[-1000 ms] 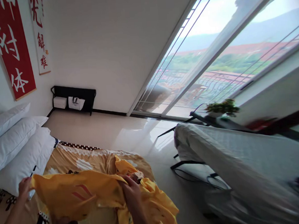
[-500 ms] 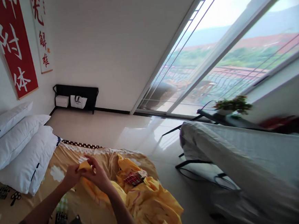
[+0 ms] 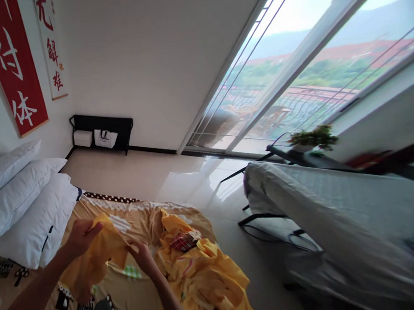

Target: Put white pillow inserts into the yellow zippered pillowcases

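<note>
Over the bed, my left hand (image 3: pixel 80 237) pinches one edge of a thin yellow cloth (image 3: pixel 109 239). My right hand (image 3: pixel 143 258) is closed on another edge, lower and to the right. Between the two hands the cloth is stretched, and its loose part hangs down toward the bed. A bunched heap of yellow fabric (image 3: pixel 216 278) lies to the right of my right hand, with a red plaid patch (image 3: pixel 184 241) near its top. Whether the held cloth joins this heap I cannot tell. Beneath is a tan patterned bedsheet (image 3: pixel 139 299).
White pillows (image 3: pixel 43 215) are stacked at the left end of the bed. To the right, past a strip of tiled floor (image 3: pixel 151 173), stands a plastic-covered piece of furniture (image 3: pixel 325 198). A potted plant (image 3: pixel 313 138) is behind it. A low black bench (image 3: pixel 122 130) stands by the wall.
My hands have moved apart from close together, left hand to the left and right hand lower. The yellow cloth is now spread between them. The view has shifted slightly.
</note>
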A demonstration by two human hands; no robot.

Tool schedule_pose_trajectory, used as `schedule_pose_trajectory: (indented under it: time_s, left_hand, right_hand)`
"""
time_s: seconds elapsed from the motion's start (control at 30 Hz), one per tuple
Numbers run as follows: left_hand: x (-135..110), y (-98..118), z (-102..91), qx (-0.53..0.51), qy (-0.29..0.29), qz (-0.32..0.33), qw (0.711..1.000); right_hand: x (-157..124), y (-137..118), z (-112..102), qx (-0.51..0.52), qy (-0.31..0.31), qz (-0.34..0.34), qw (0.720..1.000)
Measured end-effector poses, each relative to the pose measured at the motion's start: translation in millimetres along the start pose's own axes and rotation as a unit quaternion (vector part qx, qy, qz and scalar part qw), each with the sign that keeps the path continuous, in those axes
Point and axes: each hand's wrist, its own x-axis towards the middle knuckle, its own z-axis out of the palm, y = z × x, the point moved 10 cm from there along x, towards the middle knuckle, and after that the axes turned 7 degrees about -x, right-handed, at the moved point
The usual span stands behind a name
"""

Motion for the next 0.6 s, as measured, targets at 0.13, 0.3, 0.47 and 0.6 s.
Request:
schedule_pose_trajectory:
  time_s: [0.13,0.3,0.47,0.6]
  left_hand:
    - [-10,-10,-73.3,0.041,0.134,-0.04,0.989]
    - [-36,-29,-146.6,0.024,0.351,-0.08,0.933]
    - [-56,-52,-173.5,-0.029,0.438,-0.121,0.89]
    - [-64,-72,-180.7,-0.081,0.472,-0.148,0.865]
  right_hand:
    - [3,1,-58,0.017,0.157,0.05,0.986]
    - [11,-51,-57,-0.044,-0.015,-0.059,0.997]
    - [17,-55,-56,-0.166,-0.198,-0.103,0.961]
    - [50,-44,-110,-0.196,-0.041,-0.071,0.977]
